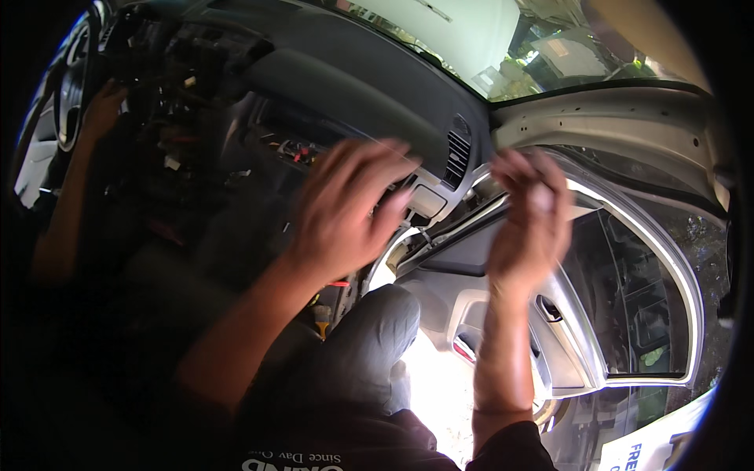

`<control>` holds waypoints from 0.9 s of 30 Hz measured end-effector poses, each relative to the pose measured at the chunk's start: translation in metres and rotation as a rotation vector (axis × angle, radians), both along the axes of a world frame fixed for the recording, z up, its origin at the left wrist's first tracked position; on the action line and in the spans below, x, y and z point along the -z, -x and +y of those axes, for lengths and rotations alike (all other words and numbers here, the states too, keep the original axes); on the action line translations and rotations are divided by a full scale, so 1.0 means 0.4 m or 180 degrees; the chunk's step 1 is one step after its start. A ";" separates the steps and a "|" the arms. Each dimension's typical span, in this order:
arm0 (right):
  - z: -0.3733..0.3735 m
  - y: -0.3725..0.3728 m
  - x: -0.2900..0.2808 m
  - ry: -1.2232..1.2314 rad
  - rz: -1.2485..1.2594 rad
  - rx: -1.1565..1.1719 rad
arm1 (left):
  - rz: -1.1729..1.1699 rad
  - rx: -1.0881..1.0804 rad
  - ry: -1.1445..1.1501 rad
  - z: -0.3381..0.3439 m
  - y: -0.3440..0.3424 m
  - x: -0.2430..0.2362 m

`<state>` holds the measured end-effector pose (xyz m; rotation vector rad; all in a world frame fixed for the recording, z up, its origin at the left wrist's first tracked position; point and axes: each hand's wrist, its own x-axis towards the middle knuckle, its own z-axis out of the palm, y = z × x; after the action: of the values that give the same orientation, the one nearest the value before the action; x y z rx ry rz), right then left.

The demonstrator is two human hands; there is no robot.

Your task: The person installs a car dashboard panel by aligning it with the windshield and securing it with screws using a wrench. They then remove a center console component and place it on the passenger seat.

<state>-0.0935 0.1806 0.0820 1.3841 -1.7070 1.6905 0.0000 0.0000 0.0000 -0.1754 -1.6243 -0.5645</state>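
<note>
Dim cabin, glare through open door (628, 314), motion-blurred hands, dark fisheye rim.

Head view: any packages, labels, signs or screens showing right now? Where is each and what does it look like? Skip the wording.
White sign board: lower right, outside the open car door, flat panel with blue lettering, partly cut off by the picture's edge.
Printed shirt lettering: bottom centre, pale print on the person's dark shirt.
No packages or screens can be made out; the dashboard is dark and stripped, and both hands are blurred in front of it.
</note>
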 end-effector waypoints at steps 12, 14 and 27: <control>-0.145 0.358 0.072 -0.0096 -0.0720 0.0053 | -0.1514 -0.0738 -0.0165 -0.071 0.430 -0.008; -0.132 0.399 0.084 -0.0150 -0.0906 0.0213 | -0.1572 -0.0913 -0.0061 -0.065 0.436 0.027; -0.082 0.740 0.037 -0.1226 0.0086 0.1951 | -0.1279 -0.1117 -0.0136 -0.066 0.462 0.187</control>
<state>-0.3893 0.1480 0.0671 0.8638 -2.2230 1.0391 -0.1846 -0.0262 -0.0747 0.2686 -1.9737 -0.3760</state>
